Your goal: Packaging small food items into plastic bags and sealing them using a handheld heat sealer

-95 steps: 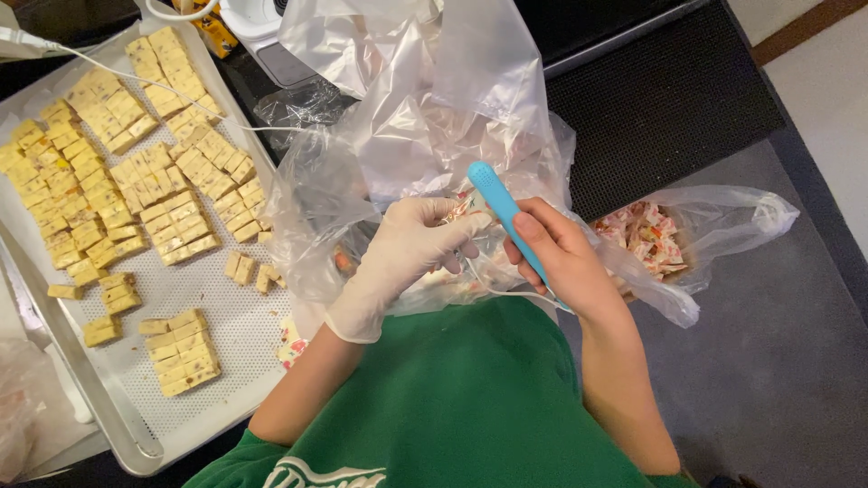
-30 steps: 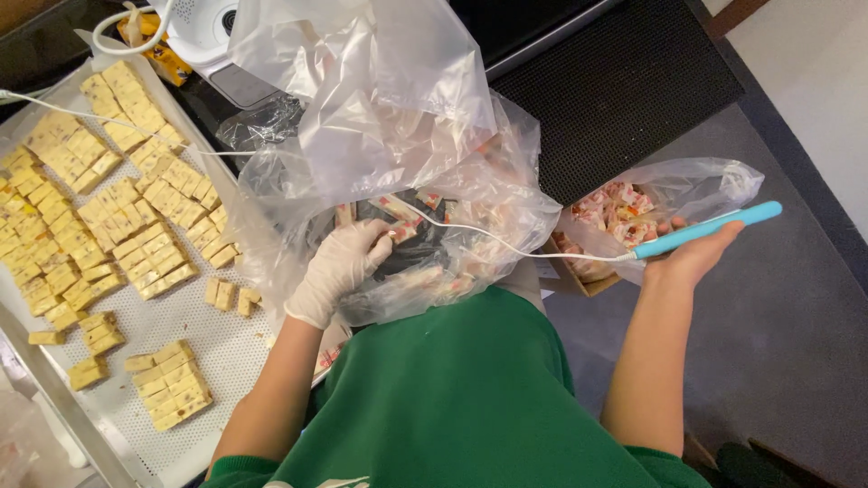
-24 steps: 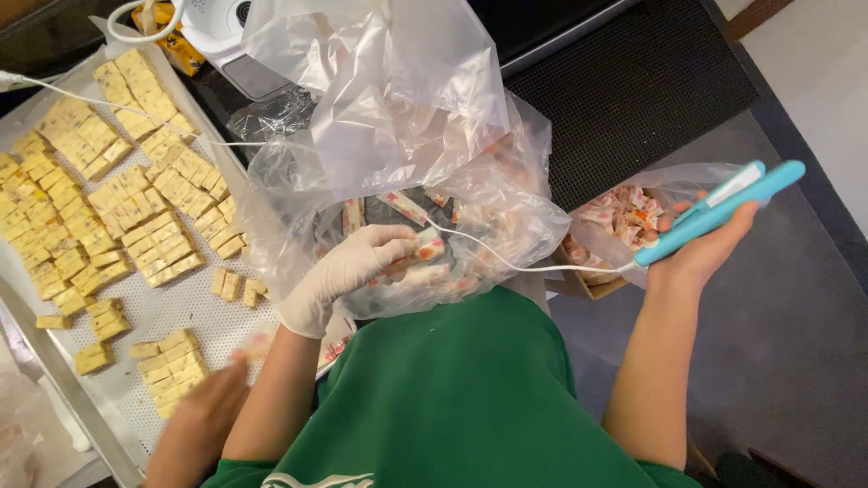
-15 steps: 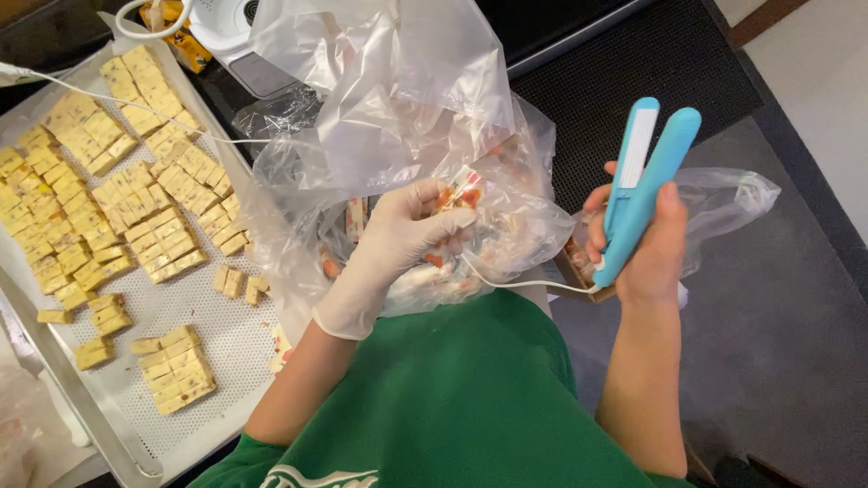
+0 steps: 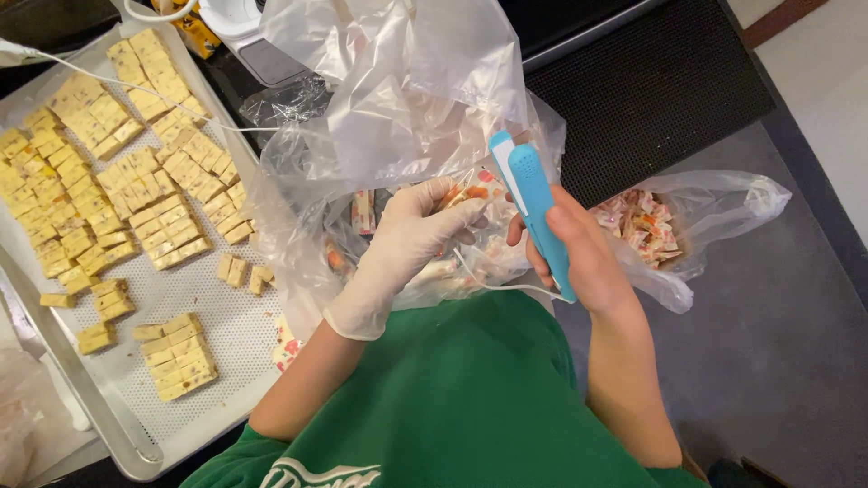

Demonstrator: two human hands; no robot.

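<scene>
Head view: right hand grasps slim blue sealer; gloved left hand pinches wrapped candy.

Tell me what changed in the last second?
The right hand swung the blue sealer from far out right back in to the wrapped candy in the gloved left hand. Both grips unchanged; tray and bags stayed.

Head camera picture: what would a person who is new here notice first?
In the middle, the bare right hand holds a blue plastic clamp-shaped tool beside the white-gloved left hand, which pinches a small wrapped candy over crumpled clear plastic bags. At left, a perforated metal tray carries rows of pale yellow cut squares.
</scene>
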